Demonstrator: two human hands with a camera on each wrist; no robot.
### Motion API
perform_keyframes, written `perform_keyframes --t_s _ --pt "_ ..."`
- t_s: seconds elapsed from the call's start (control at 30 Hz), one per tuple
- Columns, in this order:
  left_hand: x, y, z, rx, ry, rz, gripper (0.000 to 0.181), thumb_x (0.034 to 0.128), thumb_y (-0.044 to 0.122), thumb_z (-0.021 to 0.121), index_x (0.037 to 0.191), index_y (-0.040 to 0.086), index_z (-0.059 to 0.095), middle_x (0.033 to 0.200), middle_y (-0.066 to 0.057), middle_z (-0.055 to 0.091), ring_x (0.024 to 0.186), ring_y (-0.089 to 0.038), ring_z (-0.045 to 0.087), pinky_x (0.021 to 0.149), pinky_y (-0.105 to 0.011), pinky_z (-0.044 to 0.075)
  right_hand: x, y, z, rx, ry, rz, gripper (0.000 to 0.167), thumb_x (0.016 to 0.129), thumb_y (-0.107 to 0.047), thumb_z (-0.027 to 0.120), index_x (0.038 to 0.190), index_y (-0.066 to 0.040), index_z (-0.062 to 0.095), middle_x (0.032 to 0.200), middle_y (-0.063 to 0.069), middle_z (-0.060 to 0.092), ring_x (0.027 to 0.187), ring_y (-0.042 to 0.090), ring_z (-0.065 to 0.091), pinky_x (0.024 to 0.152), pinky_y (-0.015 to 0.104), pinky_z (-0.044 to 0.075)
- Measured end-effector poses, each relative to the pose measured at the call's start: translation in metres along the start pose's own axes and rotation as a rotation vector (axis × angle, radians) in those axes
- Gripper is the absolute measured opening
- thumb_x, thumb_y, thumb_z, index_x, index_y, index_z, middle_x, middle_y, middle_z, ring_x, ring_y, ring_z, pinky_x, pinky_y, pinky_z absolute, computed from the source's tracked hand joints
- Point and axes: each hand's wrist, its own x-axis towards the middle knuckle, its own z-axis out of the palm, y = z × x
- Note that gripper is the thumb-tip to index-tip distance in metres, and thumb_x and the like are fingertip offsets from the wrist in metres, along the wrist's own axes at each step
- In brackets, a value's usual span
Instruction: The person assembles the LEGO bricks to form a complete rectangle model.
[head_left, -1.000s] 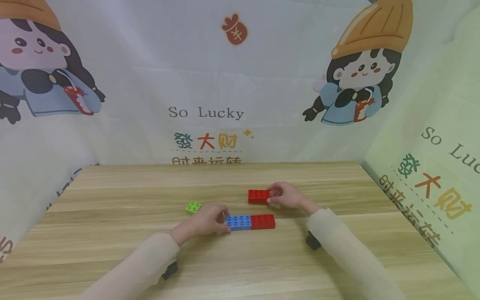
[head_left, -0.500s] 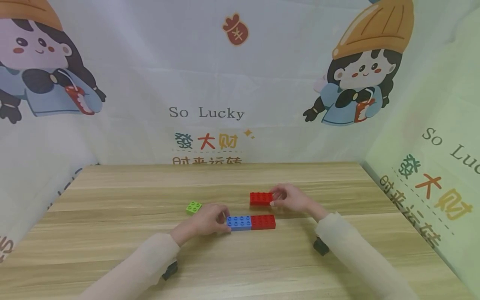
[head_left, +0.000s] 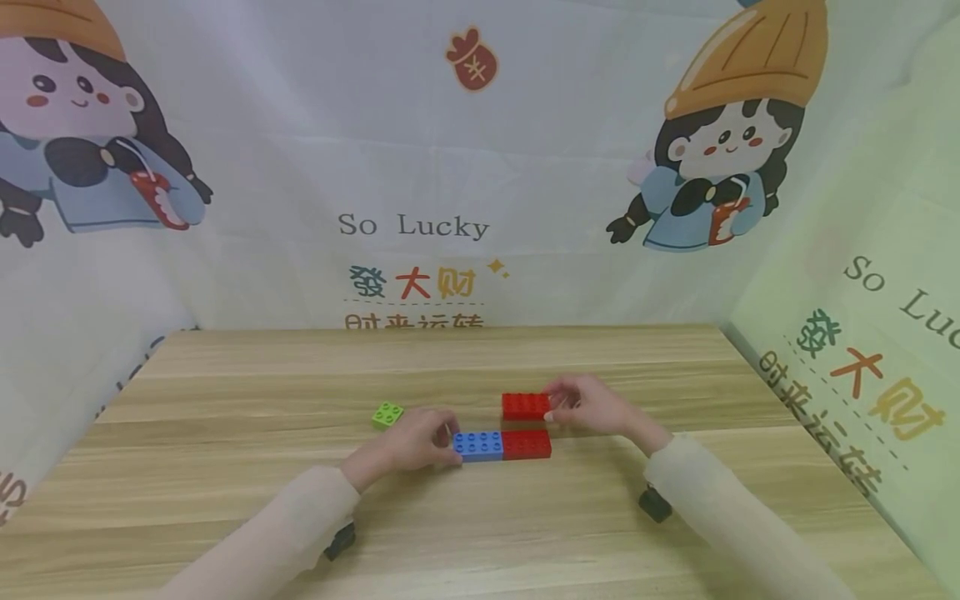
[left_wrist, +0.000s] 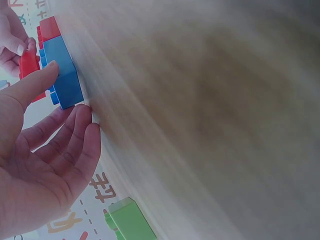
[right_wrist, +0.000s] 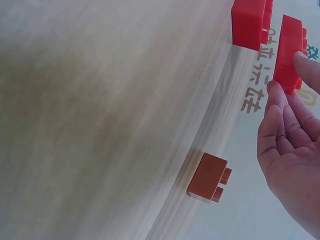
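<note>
On the table a blue brick (head_left: 477, 447) and a red brick (head_left: 527, 445) stand end to end, touching. My left hand (head_left: 417, 438) pinches the blue brick's left end; in the left wrist view the thumb lies on the blue brick (left_wrist: 64, 75) and the fingertips touch its end. My right hand (head_left: 592, 405) holds a second red brick (head_left: 524, 406) by its right end, behind the first one. The right wrist view shows this held brick (right_wrist: 288, 54) raised off the table, between thumb and fingers.
A small green brick (head_left: 387, 415) lies behind and left of my left hand. In the right wrist view a brown-orange brick (right_wrist: 208, 176) stands on the table near my right hand. A printed cloth (head_left: 420, 167) hangs behind the table (head_left: 480, 533).
My right hand has moved toward the front and slightly right with its red brick, closer to the joined row. My left hand and the blue brick have stayed in place.
</note>
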Motion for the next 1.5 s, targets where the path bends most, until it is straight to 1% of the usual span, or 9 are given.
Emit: perform_keyframes --t_s 0.2,0.4,0.53,0.63,0.77,1.03,1.27,1.5 --pt "0.0 0.001 0.0 0.005 0.002 0.003 0.029 0.0713 0.024 0.073 0.09 0.007 0.057 0.077 0.0 0.055 0.07 -0.014 0.05 0.064 -0.03 0.042 -0.005 -0.003 0.001 -0.017 0.004 -0.009 0.034 0.08 -0.017 0.064 0.109 0.0 0.055 0.09 0.002 0.059 0.08 0.016 0.054 0.07 0.03 0.045" --pt "0.0 0.001 0.0 0.013 0.008 0.016 0.029 0.071 0.024 0.073 0.089 0.007 0.058 0.077 -0.001 0.056 0.071 -0.014 0.051 0.064 -0.03 0.042 -0.01 -0.008 0.003 0.033 -0.006 0.001 0.037 0.08 -0.02 0.065 0.111 -0.002 0.055 0.09 0.0 0.059 0.081 0.016 0.054 0.07 0.031 0.045" --pt "0.001 0.001 0.0 0.023 0.01 0.024 0.029 0.0711 0.023 0.073 0.089 0.007 0.058 0.077 0.0 0.056 0.071 -0.014 0.051 0.064 -0.03 0.042 -0.013 -0.009 0.006 0.024 -0.004 -0.008 0.039 0.079 -0.022 0.066 0.111 -0.002 0.056 0.089 -0.001 0.058 0.081 0.015 0.054 0.071 0.03 0.045" --pt "0.001 0.001 0.0 0.022 0.009 0.016 0.029 0.0711 0.024 0.073 0.089 0.007 0.058 0.077 0.0 0.056 0.071 -0.013 0.051 0.065 -0.029 0.042 -0.014 -0.011 0.009 0.021 0.0 -0.02 0.037 0.079 -0.022 0.066 0.109 -0.003 0.056 0.088 -0.001 0.058 0.08 0.014 0.054 0.071 0.03 0.045" --pt "0.001 0.002 -0.001 0.018 0.013 0.019 0.029 0.0709 0.023 0.073 0.089 0.007 0.058 0.076 0.0 0.056 0.071 -0.014 0.051 0.064 -0.029 0.042 -0.015 -0.014 0.012 0.025 0.003 -0.019 0.037 0.079 -0.023 0.066 0.109 -0.005 0.056 0.088 -0.003 0.058 0.08 0.013 0.053 0.071 0.029 0.045" --pt "0.001 0.001 -0.001 0.017 0.011 0.026 0.028 0.0712 0.022 0.073 0.089 0.006 0.058 0.077 -0.001 0.056 0.071 -0.014 0.051 0.064 -0.029 0.042 -0.016 -0.02 0.018 0.007 0.01 -0.032 0.036 0.079 -0.024 0.067 0.109 -0.006 0.056 0.088 -0.004 0.057 0.079 0.012 0.052 0.069 0.028 0.045" --pt "0.001 0.001 -0.001 0.018 0.015 0.03 0.028 0.071 0.022 0.073 0.088 0.006 0.058 0.076 -0.001 0.056 0.071 -0.014 0.051 0.064 -0.029 0.042 -0.015 -0.022 0.023 -0.03 0.01 -0.039 0.034 0.079 -0.023 0.066 0.107 -0.007 0.057 0.087 -0.004 0.057 0.079 0.012 0.052 0.068 0.027 0.045" --pt "0.001 0.001 0.0 0.033 0.016 0.037 0.028 0.0704 0.023 0.073 0.088 0.007 0.058 0.076 0.0 0.056 0.07 -0.013 0.051 0.063 -0.029 0.042 -0.013 -0.022 0.028 -0.048 0.007 -0.069 0.031 0.079 -0.02 0.067 0.105 -0.005 0.058 0.083 -0.006 0.056 0.075 0.011 0.051 0.067 0.026 0.045"
